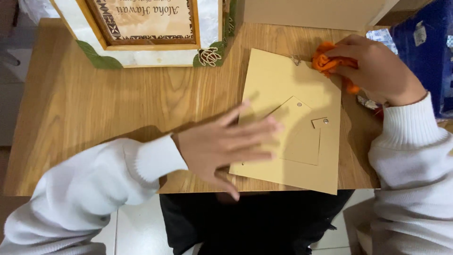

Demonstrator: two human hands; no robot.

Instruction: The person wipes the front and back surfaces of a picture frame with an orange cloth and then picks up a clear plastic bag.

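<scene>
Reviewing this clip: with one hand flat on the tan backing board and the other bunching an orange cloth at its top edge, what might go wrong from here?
1. The backing board overhangs the table's front edge; if the left hand lifts, it may tip off.
2. The orange cloth in the right hand lies beside the small metal hanger and may snag on it.
3. The decorated frame stands close by; a wide sweep may knock it.

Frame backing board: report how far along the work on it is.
Done: the tan backing board lies flat on the wooden table, out of the picture frame standing behind. In hand: the left hand rests on the board's edge, blurred; the right hand grips an orange cloth at its top corner. Left: board and frame remain apart.
</scene>
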